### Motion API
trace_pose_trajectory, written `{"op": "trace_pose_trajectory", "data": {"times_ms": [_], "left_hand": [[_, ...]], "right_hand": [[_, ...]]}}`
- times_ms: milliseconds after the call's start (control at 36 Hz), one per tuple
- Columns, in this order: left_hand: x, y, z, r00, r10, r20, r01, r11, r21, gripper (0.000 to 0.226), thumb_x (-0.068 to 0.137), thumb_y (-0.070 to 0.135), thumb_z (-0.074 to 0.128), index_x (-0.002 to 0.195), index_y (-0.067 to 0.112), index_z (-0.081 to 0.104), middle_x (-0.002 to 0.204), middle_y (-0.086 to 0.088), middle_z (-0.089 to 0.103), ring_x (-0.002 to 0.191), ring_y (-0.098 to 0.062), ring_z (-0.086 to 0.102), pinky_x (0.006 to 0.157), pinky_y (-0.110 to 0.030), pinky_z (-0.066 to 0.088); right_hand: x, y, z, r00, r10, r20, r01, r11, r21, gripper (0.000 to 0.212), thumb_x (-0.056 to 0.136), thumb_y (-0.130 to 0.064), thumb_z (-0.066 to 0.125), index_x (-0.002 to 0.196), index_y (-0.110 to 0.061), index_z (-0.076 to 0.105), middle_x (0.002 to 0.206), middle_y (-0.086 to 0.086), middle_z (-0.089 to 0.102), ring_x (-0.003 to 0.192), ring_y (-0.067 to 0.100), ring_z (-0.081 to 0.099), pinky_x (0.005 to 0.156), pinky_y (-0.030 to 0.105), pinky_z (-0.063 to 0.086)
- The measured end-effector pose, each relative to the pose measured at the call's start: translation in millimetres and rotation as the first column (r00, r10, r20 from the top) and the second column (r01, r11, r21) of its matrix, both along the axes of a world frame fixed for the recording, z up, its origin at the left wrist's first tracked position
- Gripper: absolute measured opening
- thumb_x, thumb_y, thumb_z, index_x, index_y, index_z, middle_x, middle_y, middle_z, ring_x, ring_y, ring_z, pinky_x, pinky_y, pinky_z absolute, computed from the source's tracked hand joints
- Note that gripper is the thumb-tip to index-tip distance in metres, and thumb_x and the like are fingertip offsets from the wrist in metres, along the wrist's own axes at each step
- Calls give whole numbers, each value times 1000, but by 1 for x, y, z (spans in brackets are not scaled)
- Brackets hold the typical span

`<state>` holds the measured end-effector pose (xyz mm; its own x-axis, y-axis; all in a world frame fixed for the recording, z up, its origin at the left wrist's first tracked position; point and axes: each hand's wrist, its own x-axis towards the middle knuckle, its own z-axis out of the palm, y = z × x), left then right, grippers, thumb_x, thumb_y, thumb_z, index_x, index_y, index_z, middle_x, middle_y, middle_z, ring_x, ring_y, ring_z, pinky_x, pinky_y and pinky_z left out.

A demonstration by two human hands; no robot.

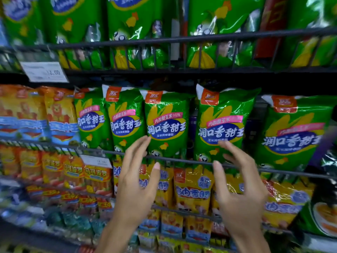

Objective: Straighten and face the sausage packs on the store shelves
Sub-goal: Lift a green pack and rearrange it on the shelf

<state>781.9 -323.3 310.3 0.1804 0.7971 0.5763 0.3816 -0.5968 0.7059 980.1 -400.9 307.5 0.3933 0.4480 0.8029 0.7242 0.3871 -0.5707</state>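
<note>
Several green corn sausage packs stand upright in a row on the middle shelf behind a dark wire rail [182,158]. My left hand [136,179] is raised with fingers spread, its fingertips at the lower left edge of the centre green pack [166,123]. My right hand [238,181] is raised with fingers loosely spread, fingertips near the bottom of the neighbouring green pack [221,123]. A dark gap separates these two packs. Neither hand holds anything. Another green pack [293,132] stands further right, tilted slightly.
More green packs [127,31] fill the top shelf behind its rail. Orange and blue packs [36,114] stand at the middle left. Yellow sausage packs [193,189] fill the lower shelf under my hands. A white price tag [44,72] hangs at the upper left.
</note>
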Motion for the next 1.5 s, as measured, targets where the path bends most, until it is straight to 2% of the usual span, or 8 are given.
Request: {"op": "trace_pose_trajectory", "data": {"times_ms": [194, 278, 361, 611, 861, 1194, 1306, 1500], "left_hand": [[-15, 32, 4, 985, -155, -76, 150, 986, -73, 64, 93, 64, 44, 149, 66, 13, 157, 46, 13, 150, 4, 27, 123, -34, 33], [-23, 42, 4, 966, -245, -84, 241, 969, -51, 64, 92, 69, 40, 149, 66, 12, 155, 47, 11, 151, 1, 28, 124, -38, 33], [-27, 50, 3, 953, -289, -90, 288, 957, -21, 68, 92, 67, 39, 155, 56, 16, 153, 46, 12, 150, 2, 27, 121, -24, 28], [-25, 56, 8, 931, -356, -78, 355, 935, -26, 62, 98, 60, 45, 153, 55, 16, 154, 36, 20, 149, 10, 21, 107, 4, 18], [-19, 55, -1, 936, -315, -158, 323, 946, 24, 59, 102, 61, 41, 151, 58, 9, 154, 30, 22, 145, 15, 16, 109, -7, 16], [-18, 55, 1, 933, -326, -149, 338, 939, 57, 59, 102, 64, 40, 151, 63, 8, 155, 39, 15, 147, -10, 39, 117, -40, 43], [-20, 59, 1, 920, -344, -189, 362, 930, 68, 60, 99, 69, 33, 151, 69, 2, 157, 38, 11, 147, -8, 39, 117, -36, 42], [-46, 63, -4, 931, -314, -185, 339, 932, 127, 54, 107, 39, 51, 157, 49, 35, 161, 29, 31, 150, -1, 34, 115, -8, 27]], "right_hand": [[-51, 37, 14, 997, -56, 61, 74, 929, -362, 71, 96, -52, 54, 160, -35, 28, 152, -16, 49, 137, -3, 47, 111, 21, 44], [-68, 57, 18, 977, -178, 119, 213, 876, -432, 81, 94, -64, 48, 162, -32, 19, 145, -8, 58, 122, 13, 63, 94, 36, 58], [-75, 70, 20, 949, -279, 146, 315, 863, -396, 79, 96, -63, 50, 162, -28, 23, 119, -3, 73, 88, 15, 71, 68, 33, 60], [-70, 72, 28, 911, -398, 103, 411, 864, -290, 70, 93, -58, 64, 154, -31, 44, 88, -10, 75, 60, 4, 64, 54, 29, 58], [-61, 66, 21, 926, -364, 99, 374, 850, -371, 74, 92, -61, 62, 156, -33, 39, 90, 0, 76, 77, 18, 73, 67, 45, 63], [-57, 61, 16, 937, -321, 142, 350, 865, -358, 74, 94, -61, 56, 159, -35, 31, 102, -6, 76, 71, 6, 67, 59, 24, 58], [-53, 61, 16, 950, -288, 123, 314, 873, -374, 73, 95, -59, 57, 159, -36, 30, 88, -9, 72, 61, 5, 63, 55, 31, 57], [-62, 62, 11, 956, -289, 57, 292, 905, -310, 71, 93, -53, 59, 157, -30, 39, 134, -3, 68, 110, 14, 71, 90, 38, 62]]}}
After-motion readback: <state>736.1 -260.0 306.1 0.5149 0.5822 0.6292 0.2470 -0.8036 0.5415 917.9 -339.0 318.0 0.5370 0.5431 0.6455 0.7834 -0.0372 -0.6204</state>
